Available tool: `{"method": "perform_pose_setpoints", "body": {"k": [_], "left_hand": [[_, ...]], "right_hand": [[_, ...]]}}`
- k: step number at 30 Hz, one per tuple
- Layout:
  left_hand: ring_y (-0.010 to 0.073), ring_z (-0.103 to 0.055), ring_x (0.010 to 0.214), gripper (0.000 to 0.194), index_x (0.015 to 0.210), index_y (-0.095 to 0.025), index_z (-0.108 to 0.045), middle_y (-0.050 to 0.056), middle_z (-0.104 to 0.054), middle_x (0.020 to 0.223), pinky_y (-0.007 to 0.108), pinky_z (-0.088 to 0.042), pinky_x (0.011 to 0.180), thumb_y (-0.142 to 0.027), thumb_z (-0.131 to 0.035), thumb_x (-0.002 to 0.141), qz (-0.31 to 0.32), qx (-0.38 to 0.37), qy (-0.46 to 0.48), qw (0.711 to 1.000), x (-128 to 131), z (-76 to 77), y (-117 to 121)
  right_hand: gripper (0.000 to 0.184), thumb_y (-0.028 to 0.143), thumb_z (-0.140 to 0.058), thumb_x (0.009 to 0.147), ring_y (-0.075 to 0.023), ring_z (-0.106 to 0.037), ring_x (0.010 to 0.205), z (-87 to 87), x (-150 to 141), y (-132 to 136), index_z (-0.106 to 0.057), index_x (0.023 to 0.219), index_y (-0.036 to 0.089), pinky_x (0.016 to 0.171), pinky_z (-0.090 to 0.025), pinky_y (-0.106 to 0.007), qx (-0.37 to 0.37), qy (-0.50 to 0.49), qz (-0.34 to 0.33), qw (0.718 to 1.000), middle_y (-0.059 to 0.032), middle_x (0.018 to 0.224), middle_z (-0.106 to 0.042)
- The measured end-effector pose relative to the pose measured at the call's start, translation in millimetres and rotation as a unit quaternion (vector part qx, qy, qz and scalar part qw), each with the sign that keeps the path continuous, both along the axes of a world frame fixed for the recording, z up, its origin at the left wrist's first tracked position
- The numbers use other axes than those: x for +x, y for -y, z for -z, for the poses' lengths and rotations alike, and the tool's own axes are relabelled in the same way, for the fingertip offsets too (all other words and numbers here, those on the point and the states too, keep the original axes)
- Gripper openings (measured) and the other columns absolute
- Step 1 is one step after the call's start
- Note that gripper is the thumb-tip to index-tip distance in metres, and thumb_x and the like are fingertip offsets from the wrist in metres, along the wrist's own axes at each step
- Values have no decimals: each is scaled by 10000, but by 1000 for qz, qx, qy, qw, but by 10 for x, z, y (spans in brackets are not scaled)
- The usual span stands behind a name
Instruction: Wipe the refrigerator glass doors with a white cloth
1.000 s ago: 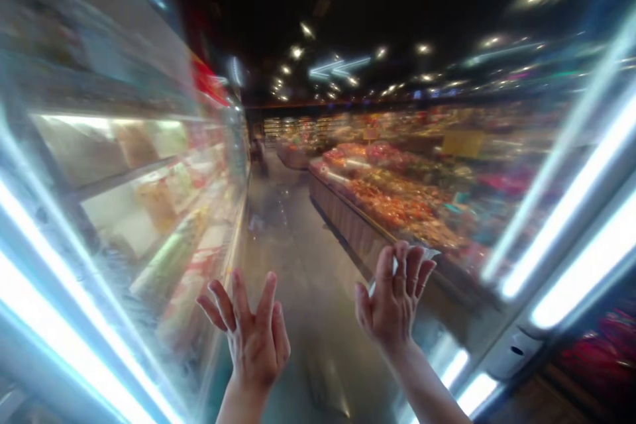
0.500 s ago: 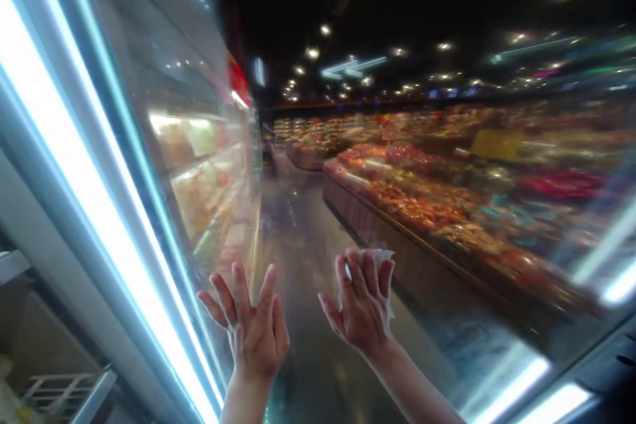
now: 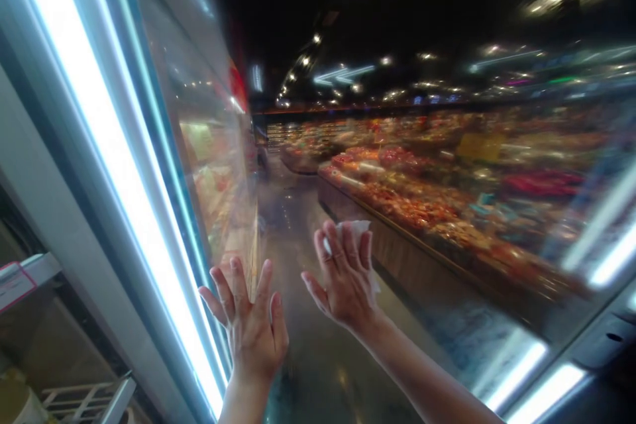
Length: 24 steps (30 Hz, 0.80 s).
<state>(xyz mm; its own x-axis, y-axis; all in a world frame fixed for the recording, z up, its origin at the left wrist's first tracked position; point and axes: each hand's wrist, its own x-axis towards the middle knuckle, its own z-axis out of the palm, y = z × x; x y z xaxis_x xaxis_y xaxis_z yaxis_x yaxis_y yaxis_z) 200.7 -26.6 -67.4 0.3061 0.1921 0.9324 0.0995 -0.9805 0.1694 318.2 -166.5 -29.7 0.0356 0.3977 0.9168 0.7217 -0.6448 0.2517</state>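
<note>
My left hand (image 3: pixel 252 328) is spread flat, fingers apart, seemingly against a clear glass pane, with nothing in it. To its right, my right hand (image 3: pixel 345 285) lies nearly flat over a thin white tissue (image 3: pixel 362 229), which sticks out past the fingertips and beside the little finger. The palm hides most of the tissue, and it appears pressed to the same glass. The pane's surface is hard to make out; reflections and the aisle beyond show through it.
A bright tube light (image 3: pixel 114 165) runs down the left side. Below it are a shelf edge with a price label (image 3: pixel 17 285) and a white wire rack (image 3: pixel 79 397). A dark frame (image 3: pixel 603 338) stands at lower right. Beyond lie an aisle floor (image 3: pixel 293 212) and a blurred goods display (image 3: pixel 407 195).
My right hand and the tissue have moved up and slightly left. The left hand stays about where it was. The view has shifted, showing more of the lower-left shelf.
</note>
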Motion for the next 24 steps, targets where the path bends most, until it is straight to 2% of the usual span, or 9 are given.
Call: {"method": "perform_pose_setpoints", "body": {"k": [3, 6, 8, 11, 12, 17, 20, 21, 24], "left_hand": [[332, 48, 1640, 880, 1648, -393, -198, 29, -19, 1782, 675, 43, 1310, -113, -614, 924, 3, -4, 6, 1000, 19, -27, -9], [350, 32, 1639, 879, 1646, -396, -210, 22, -13, 1781, 689, 49, 1306, -110, -618, 922, 5, 0, 16, 1000, 67, -96, -6], [358, 27, 1637, 895, 1646, -407, -197, 11, -12, 1779, 704, 42, 1302, -111, -623, 917, 11, 11, 26, 1000, 112, -188, 2], [364, 73, 1628, 914, 1645, -415, -186, 7, -7, 1778, 723, 40, 1290, -133, -645, 907, 27, 39, 30, 998, 192, -397, 34], [366, 95, 1623, 915, 1644, -419, -185, 6, -4, 1777, 728, 45, 1283, -147, -654, 906, 34, 47, 29, 998, 223, -479, 54], [380, 136, 1610, 914, 1639, -442, -156, 0, 6, 1775, 755, 94, 1250, -187, -655, 917, 67, 69, 35, 995, 430, -866, 240], [391, 113, 1616, 907, 1638, -445, -158, 6, -23, 1777, 770, 104, 1239, -202, -653, 918, 78, 79, 41, 993, 563, -1038, 395], [386, 109, 1620, 896, 1638, -444, -170, 2, -24, 1778, 763, 101, 1246, -206, -649, 920, 77, 84, 46, 992, 602, -1088, 449], [361, 96, 1633, 867, 1641, -431, -196, -17, -5, 1780, 726, 84, 1274, -203, -631, 927, 70, 116, 62, 989, 698, -1238, 615]], "right_hand": [[803, 486, -417, 1066, -225, 13, 1645, -32, 10, -14, -64, 1683, 113, 1350, 23, -470, -77, 34, -37, 996, -32, 1742, -49], [785, 477, -431, 1065, -237, 38, 1644, -152, 67, 41, -141, 1673, 74, 1346, 42, -498, -50, 34, -11, 998, -78, 1737, -155], [747, 478, -427, 1066, -244, 62, 1642, -275, 123, 106, -237, 1653, 58, 1344, 47, -515, -49, 36, 2, 998, -99, 1720, -257], [736, 547, -414, 1062, -231, 39, 1647, -482, 231, 237, -326, 1633, 91, 1350, 30, -501, -124, 77, -13, 989, -79, 1705, -323], [758, 569, -418, 1056, -232, 6, 1649, -553, 273, 291, -308, 1641, 99, 1354, 1, -505, -138, 85, -13, 987, -81, 1704, -327], [957, 631, -462, 1019, -320, -180, 1628, -857, 473, 592, -45, 1680, 79, 1314, -214, -606, -108, 59, -6, 992, -162, 1707, -298], [973, 666, -412, 1026, -283, -186, 1629, -998, 594, 789, -23, 1671, 50, 1325, -238, -528, -176, 100, -27, 979, -157, 1713, -284], [971, 669, -398, 1029, -282, -187, 1629, -1054, 641, 863, -15, 1670, 48, 1326, -238, -521, -176, 110, -23, 978, -157, 1715, -277], [980, 660, -402, 1030, -334, -157, 1631, -1235, 784, 1101, 14, 1670, 46, 1315, -227, -584, -100, 100, 16, 990, -186, 1725, -228]]}}
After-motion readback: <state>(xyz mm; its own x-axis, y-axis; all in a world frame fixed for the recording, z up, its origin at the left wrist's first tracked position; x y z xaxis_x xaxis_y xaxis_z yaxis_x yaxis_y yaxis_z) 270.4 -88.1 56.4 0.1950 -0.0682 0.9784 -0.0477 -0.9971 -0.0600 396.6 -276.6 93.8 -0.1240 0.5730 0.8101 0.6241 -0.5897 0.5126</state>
